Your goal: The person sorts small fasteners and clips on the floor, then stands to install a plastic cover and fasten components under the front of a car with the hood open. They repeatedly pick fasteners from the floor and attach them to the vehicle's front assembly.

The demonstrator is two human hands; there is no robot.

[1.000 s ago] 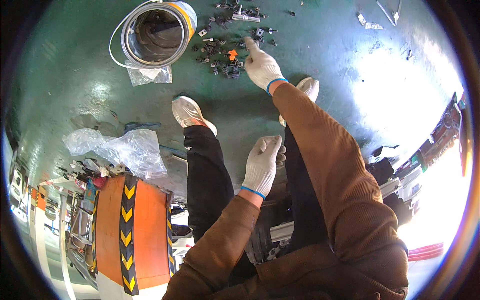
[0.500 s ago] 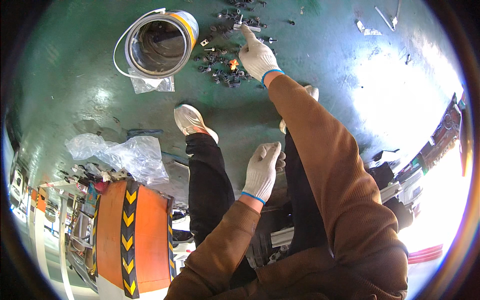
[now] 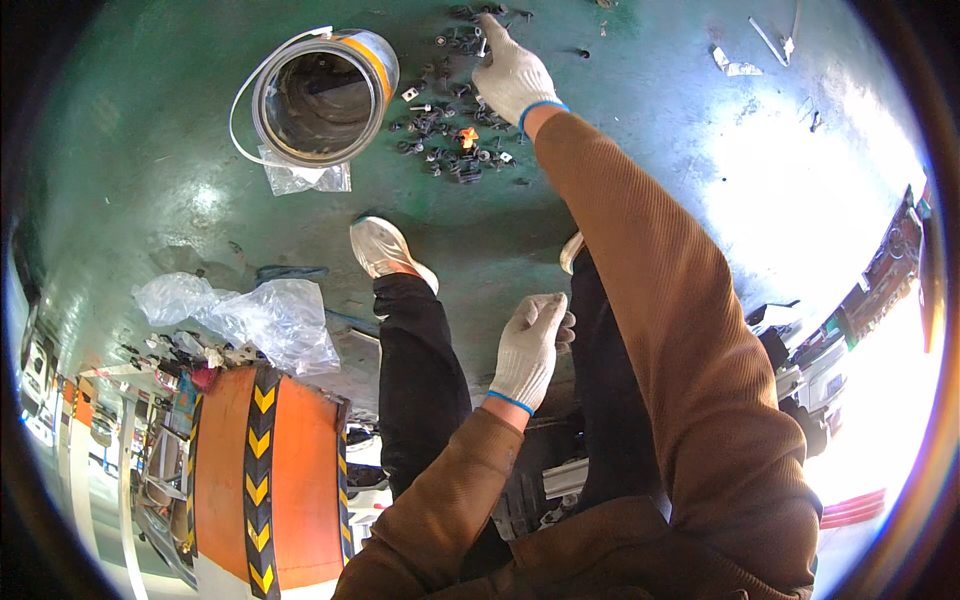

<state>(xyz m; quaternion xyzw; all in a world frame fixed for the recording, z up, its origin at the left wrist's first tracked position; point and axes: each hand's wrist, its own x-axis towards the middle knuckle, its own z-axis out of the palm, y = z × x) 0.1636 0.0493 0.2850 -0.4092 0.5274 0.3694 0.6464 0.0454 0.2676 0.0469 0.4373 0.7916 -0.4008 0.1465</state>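
Observation:
A loose pile of dark fasteners and clips (image 3: 436, 125), with screws and small metal pieces among them, is spread on the green floor. My right hand (image 3: 515, 80), in a white knitted glove, reaches over its far right side. The forefinger stretches out to dark pieces at the far edge; the other fingers are mostly hidden beneath the hand. Close to my knees, my gloved left hand (image 3: 528, 348) is held with thumb and fingers pressed together; what it holds, if anything, is hidden. An orange clip (image 3: 467, 137) lies in the near part of the pile.
Left of the pile is an open bucket (image 3: 320, 105) with a white handle, beside a small clear bag (image 3: 325, 180). A crumpled plastic sheet (image 3: 275, 315) lies near an orange stand (image 3: 305, 440) with yellow-black chevrons. White scraps (image 3: 735, 65) lie at far right.
My right hand has moved farther away and slightly left over the pile. The light metal piece near its fingertip is out of sight. My left hand has shifted slightly right and nearer, still closed.

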